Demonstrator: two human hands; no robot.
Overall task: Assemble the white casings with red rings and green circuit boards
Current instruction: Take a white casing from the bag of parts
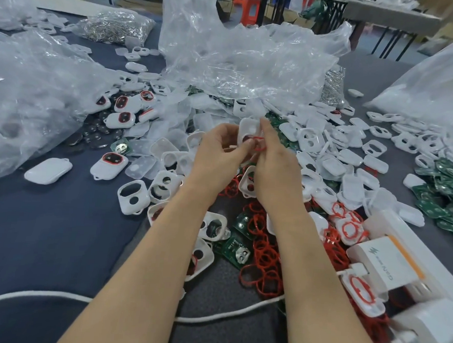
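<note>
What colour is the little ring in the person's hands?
Red. The ring, held against the white casing, shows best in the head view.

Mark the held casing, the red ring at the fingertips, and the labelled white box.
held casing [248,126]: head view, upper white face.
red ring [259,147]: head view, loop beside the casing.
labelled white box [381,263]: head view, printed top.
</note>
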